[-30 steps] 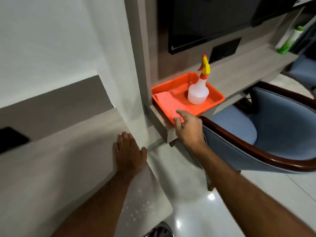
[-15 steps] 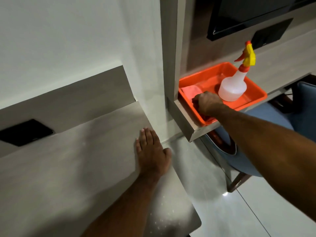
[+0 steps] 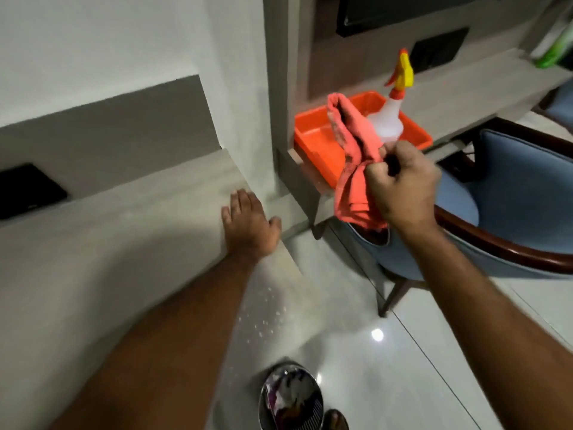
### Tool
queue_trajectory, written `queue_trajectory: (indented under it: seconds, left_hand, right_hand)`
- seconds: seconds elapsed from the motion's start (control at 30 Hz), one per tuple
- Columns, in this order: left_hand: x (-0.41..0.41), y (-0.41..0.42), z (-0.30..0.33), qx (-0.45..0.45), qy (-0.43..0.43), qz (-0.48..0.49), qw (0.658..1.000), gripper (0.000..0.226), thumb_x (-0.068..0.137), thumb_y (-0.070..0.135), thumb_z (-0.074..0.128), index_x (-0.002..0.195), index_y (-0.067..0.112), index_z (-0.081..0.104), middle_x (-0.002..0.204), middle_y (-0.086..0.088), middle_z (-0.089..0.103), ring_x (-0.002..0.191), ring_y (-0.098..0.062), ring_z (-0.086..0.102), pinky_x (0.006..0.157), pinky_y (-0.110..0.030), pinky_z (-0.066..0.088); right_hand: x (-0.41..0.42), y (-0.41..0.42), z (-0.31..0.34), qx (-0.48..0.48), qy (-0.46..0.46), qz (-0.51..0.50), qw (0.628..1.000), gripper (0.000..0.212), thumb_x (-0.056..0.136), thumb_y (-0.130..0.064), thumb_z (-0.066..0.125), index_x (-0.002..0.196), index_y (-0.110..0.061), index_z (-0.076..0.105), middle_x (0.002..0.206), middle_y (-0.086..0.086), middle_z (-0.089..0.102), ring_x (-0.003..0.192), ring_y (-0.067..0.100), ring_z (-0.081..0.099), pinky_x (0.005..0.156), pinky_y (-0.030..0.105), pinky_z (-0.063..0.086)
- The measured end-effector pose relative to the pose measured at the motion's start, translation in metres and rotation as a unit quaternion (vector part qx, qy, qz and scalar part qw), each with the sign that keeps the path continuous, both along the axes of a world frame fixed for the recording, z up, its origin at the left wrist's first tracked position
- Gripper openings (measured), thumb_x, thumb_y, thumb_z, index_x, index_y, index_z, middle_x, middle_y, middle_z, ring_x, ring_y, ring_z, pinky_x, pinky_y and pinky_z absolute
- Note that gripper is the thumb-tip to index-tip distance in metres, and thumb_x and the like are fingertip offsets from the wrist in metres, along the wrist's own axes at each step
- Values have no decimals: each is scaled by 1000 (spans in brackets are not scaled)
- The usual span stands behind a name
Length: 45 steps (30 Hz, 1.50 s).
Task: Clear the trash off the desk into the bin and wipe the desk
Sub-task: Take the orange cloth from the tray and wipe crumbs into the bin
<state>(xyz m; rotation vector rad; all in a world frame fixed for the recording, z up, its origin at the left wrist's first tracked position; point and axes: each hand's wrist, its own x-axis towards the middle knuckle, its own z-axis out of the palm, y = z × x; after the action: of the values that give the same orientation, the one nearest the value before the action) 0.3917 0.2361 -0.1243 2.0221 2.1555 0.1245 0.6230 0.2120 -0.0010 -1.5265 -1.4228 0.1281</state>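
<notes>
Your right hand (image 3: 400, 184) has just lifted the pink cloth (image 3: 353, 156) out of the orange tray (image 3: 313, 141), fist clenched around it. Your left hand (image 3: 248, 225) lies flat and released on the table (image 3: 108, 243); wiping can begin.

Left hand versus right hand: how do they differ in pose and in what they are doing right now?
The left hand lies flat and open on the desk near its corner, holding nothing. The right hand is raised in the air, fist closed on the pink cloth, in front of the orange tray. Both are bare.
</notes>
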Motion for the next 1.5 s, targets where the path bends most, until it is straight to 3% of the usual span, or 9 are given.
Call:
queue_trajectory:
  seconds: [0.17,0.33,0.5,0.7,0.8,0.9,0.97,1.23,1.5]
  left_hand:
    - [22,-59,45,64,-152,-21,986,73,91,39,43,151,0,31,157,-23,36,146,-34,34,122,-46,24]
    - [57,-262,5,258,-244,-173,919,37,90,14,46,117,-2,67,97,-17,70,88,-35,61,84,-43,47]
    - [42,-392,-124,-7,-291,18,957,42,86,27,44,104,10,78,99,-9,78,93,-31,72,82,-41,58]
    - [5,-404,-296,-262,-194,239,915,31,92,27,56,109,3,63,111,-19,71,104,-37,66,86,-42,55]
    - [-9,-393,-371,-348,-209,340,848,61,92,46,58,122,-6,55,126,-28,63,114,-42,62,91,-44,52]
    - [-15,-387,-422,-385,-366,471,704,60,90,45,65,122,-5,57,115,-25,68,87,-39,71,74,-45,62]
    - [-14,-388,-441,-375,-440,487,655,37,95,25,61,124,2,58,100,-14,73,74,-27,72,54,-35,62]
    - [19,-389,-410,-310,-458,478,682,37,88,-1,52,124,2,60,113,-24,70,94,-44,72,58,-52,65]
    - [-13,-423,-205,-280,-473,512,660,16,89,13,65,89,-3,68,83,-27,74,65,-37,76,61,-52,64]
  right_hand:
    - [17,-172,-67,-123,191,-22,974,15,78,0,63,76,-15,64,70,-4,66,63,6,57,59,22,47]
    - [4,-290,-219,-377,314,-116,864,9,83,4,54,81,-4,58,82,35,64,60,28,57,55,42,48]
    - [-13,-345,-337,-497,251,-109,823,23,83,0,53,102,-14,54,85,9,68,81,34,67,70,37,52]
    - [-26,-356,-454,-540,195,-59,816,35,87,-25,57,122,-21,56,103,11,72,91,31,67,84,42,54]
    - [-42,-353,-496,-540,187,-49,819,35,89,-29,59,121,-16,60,108,12,72,96,33,67,83,36,51]
    - [-56,-351,-524,-532,176,-65,826,35,88,-32,55,117,-14,62,102,16,70,92,37,66,73,29,45]
    - [-64,-352,-532,-523,163,-78,833,45,85,-37,44,119,-12,61,101,21,64,90,39,62,73,29,42]
    - [-85,-352,-511,-610,106,-87,781,111,65,-77,59,146,-13,18,135,26,34,119,45,44,98,49,44]
    - [-56,-343,-338,-508,140,-116,842,29,76,-35,52,75,-8,63,77,23,66,85,40,62,72,39,48]
